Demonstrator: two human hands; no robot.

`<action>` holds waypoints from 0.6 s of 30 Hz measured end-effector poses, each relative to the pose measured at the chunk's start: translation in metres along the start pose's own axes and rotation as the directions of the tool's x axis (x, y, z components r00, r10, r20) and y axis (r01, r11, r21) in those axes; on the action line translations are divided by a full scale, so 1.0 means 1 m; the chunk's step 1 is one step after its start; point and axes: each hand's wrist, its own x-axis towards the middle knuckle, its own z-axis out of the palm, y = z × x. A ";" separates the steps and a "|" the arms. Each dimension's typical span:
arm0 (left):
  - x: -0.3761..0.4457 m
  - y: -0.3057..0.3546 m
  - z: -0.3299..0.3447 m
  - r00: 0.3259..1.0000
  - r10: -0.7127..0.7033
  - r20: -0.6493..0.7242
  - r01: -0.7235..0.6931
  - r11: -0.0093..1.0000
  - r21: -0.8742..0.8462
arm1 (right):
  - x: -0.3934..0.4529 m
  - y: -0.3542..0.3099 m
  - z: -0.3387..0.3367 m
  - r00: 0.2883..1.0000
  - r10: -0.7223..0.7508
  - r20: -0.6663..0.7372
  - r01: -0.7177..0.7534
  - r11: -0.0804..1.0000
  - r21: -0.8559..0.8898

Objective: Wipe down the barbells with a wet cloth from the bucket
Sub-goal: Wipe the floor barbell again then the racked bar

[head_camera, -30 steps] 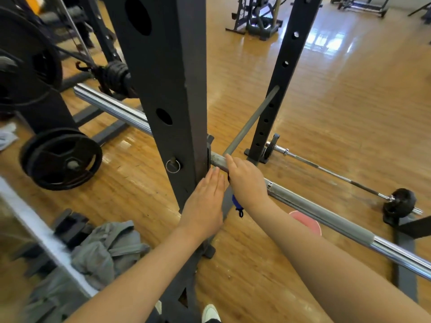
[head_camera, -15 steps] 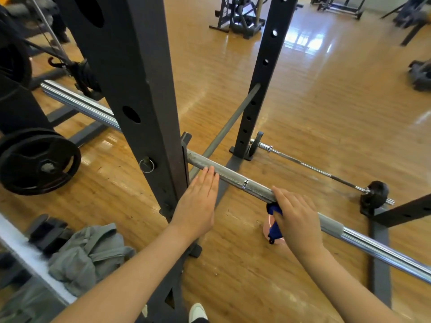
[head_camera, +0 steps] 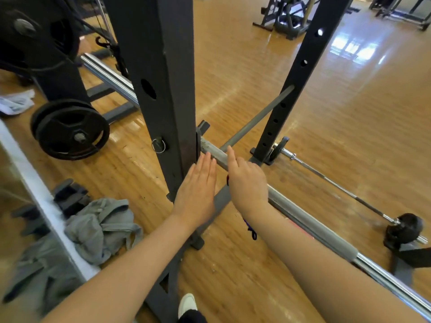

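Right now your left hand (head_camera: pixel 194 186) lies flat with straight fingers against the tall black metal rack post (head_camera: pixel 163 94), holding nothing. Your right hand (head_camera: pixel 247 183) curls over the long grey steel barbell (head_camera: pixel 310 226), close to the post, pressing a dark blue cloth (head_camera: pixel 250 229) onto it. Only a small bit of the cloth peeks out under your wrist. The barbell runs from the post down to the right, above the shiny brown wooden floor (head_camera: pixel 349 136). A crumpled grey jacket (head_camera: pixel 102 227) lies on the floor to your left.
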 end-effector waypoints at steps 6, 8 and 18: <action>-0.005 -0.010 -0.002 0.995 -0.075 -0.068 0.070 0.995 -0.074 | 0.027 -0.018 0.017 0.997 -0.048 -0.061 0.041 0.993 -0.112; -0.004 -0.010 -0.005 0.990 -0.070 -0.126 0.063 0.996 -0.060 | 0.026 -0.014 0.018 0.991 -0.065 -0.118 0.055 0.994 -0.091; 0.011 0.032 -0.011 0.990 0.082 -0.112 -0.092 0.993 -0.081 | -0.016 0.017 0.007 0.990 0.056 -0.131 -0.045 0.995 0.089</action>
